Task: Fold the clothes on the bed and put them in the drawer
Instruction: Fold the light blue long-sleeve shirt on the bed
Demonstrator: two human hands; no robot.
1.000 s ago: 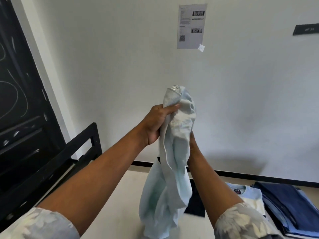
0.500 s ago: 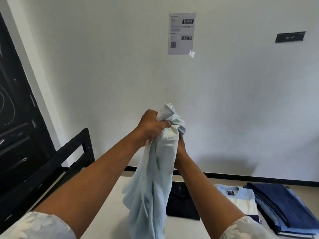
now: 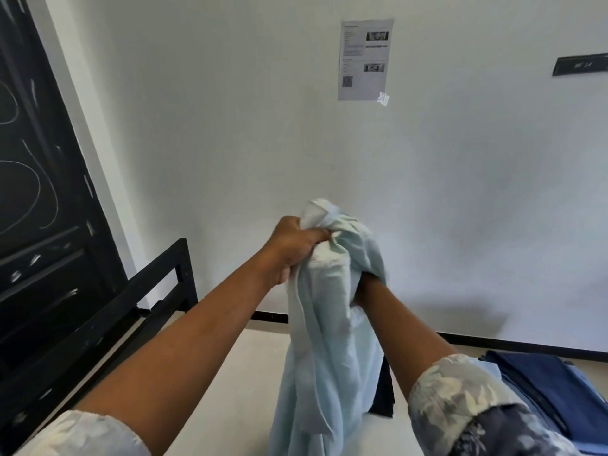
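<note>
Both arms are up in front of the wall, and the pale blue shirt (image 3: 329,340) hangs between them, clear of the bed (image 3: 230,373) at the top and trailing down toward it at the bottom. The left hand (image 3: 292,248) has its fingers curled tight round a bunch of cloth at the very top, thumb pressed across the fabric, a firm clamp. The right hand (image 3: 365,287) sits just beside it and a little lower, but its fingers are buried in the folds, so I cannot tell how it grips.

Holding it high like this makes sense: gravity pulls the shirt long and lets the tangle drop out, so an edge or a collar can be found before any folding. To my eye the shirt is bunched and twisted, nowhere near flat, so the fold proper is not yet begun.

Over on the right of the bed lies a stack of dark blue clothes (image 3: 552,383), already folded, and a black folded piece (image 3: 385,390) peeks out behind the hanging shirt. I'd say those are waiting for the drawer, which is not in view. The black bed rail (image 3: 148,291) runs along the left.
</note>
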